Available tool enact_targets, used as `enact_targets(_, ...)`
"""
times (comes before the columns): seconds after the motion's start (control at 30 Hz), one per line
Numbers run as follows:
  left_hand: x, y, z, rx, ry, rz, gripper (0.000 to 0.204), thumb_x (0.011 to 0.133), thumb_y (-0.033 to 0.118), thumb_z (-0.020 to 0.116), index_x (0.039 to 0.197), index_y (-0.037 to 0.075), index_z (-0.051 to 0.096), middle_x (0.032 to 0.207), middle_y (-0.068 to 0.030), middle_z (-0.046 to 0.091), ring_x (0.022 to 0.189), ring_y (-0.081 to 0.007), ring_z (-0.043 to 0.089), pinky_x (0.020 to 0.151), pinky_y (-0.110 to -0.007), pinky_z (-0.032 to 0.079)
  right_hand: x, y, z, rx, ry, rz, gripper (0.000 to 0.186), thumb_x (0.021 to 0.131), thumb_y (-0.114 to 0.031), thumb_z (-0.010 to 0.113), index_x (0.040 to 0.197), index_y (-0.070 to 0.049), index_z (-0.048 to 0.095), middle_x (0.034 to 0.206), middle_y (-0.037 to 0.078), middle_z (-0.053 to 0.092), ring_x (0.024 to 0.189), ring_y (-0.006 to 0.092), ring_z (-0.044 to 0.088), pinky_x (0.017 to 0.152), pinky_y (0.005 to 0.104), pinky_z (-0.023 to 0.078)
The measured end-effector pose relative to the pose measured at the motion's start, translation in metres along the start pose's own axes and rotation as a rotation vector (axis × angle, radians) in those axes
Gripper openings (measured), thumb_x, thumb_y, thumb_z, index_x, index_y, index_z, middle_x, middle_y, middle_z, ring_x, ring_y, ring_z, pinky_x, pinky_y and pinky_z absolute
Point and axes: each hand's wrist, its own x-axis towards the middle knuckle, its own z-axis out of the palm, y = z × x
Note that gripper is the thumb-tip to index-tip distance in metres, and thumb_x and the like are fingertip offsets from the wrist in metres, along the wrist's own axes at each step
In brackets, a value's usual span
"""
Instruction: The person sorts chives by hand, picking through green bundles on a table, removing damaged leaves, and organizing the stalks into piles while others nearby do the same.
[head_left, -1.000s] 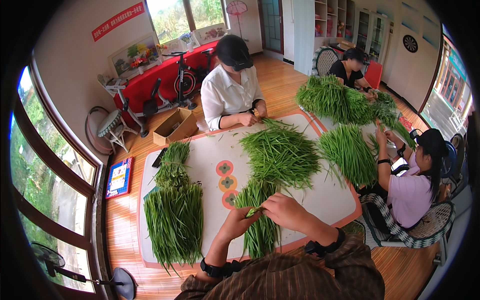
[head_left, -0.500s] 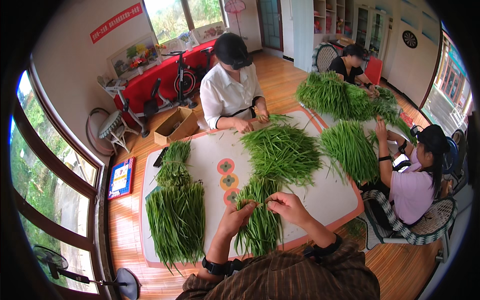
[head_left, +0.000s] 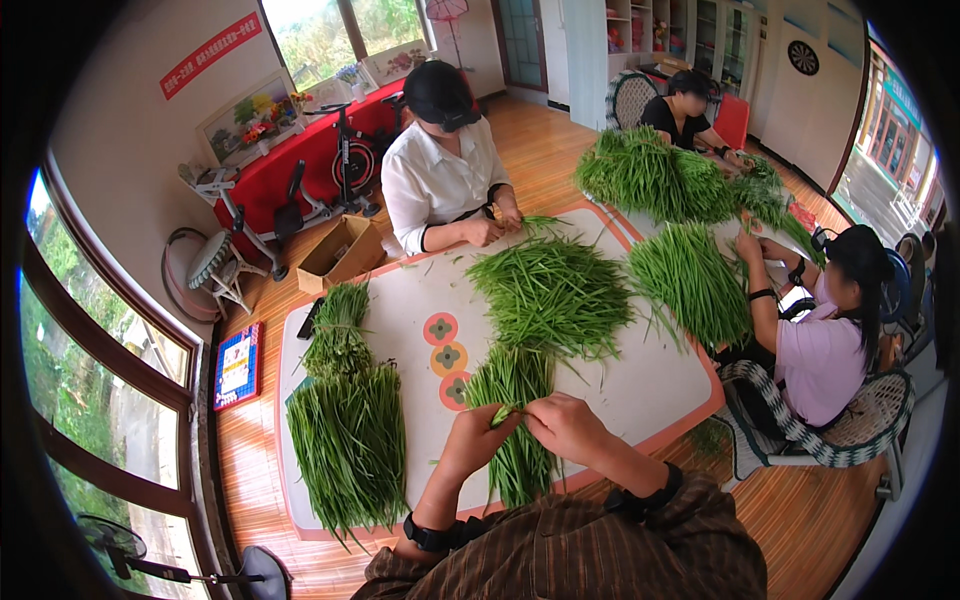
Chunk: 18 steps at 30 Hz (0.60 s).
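Observation:
Over the table's near edge, my left hand (head_left: 476, 440) is closed in a pinch on a few green chives (head_left: 503, 414). Their ends poke up between thumb and fingers. My right hand (head_left: 568, 428) meets it, its fingertips pinched at the same stalks; how they grip is partly hidden. Under both hands lies a pile of long chives (head_left: 525, 470), running toward me. It meets a larger loose heap of chives (head_left: 550, 295) farther off. To the left rest a thick stack of chives (head_left: 347, 450) and, beyond it, a smaller bundle (head_left: 338, 325).
The white table (head_left: 420, 290) has an orange rim. Across it a person in a white shirt (head_left: 440, 180) handles chives. At right, a person in pink (head_left: 820, 350) sits beside another pile (head_left: 690, 285); a third person (head_left: 685, 115) sits behind a big heap (head_left: 655, 175). A cardboard box (head_left: 342, 252) stands on the floor.
My hands stay together, with the left wrist turned a little and green ends now showing above its fingers. The view has shifted slightly. The person in pink has lowered a raised hand.

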Motion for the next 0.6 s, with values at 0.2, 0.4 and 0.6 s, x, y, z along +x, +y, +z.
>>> enact_targets(0.2,0.000,-0.005,0.002,-0.108,-0.051,-0.132,0.020,0.084,0.018,0.057,0.078,-0.001,0.057,0.059,0.0019,0.051,0.053,-0.0097,0.046,0.048,-0.027,0.038,-0.006,0.010,0.011,0.276,-0.018,0.230,0.011,0.077,-0.010,0.055,0.073,-0.001,0.058,0.059,0.010,0.054,0.053,0.0197,0.052,0.051,0.0337,0.041)
enact_targets(0.4,-0.002,-0.032,-0.008,-0.823,-0.109,-0.364,0.020,0.088,0.020,0.051,0.090,0.001,0.056,0.053,0.0052,0.034,0.043,-0.0043,0.028,0.040,-0.021,0.019,-0.044,0.065,0.014,0.620,-0.362,0.602,0.019,0.082,-0.018,0.055,0.079,-0.001,0.064,0.062,0.003,0.060,0.052,0.0072,0.050,0.049,0.0230,0.040)
enact_targets(0.6,-0.009,-0.041,-0.018,-0.778,-0.090,-0.408,0.021,0.087,0.014,0.051,0.100,-0.002,0.053,0.059,0.0047,0.036,0.044,-0.0055,0.030,0.041,-0.022,0.023,-0.123,0.118,0.059,-0.112,-1.119,0.383,0.019,0.071,-0.023,0.061,0.080,-0.007,0.067,0.081,0.012,0.064,0.071,0.0295,0.060,0.066,0.0415,0.046)
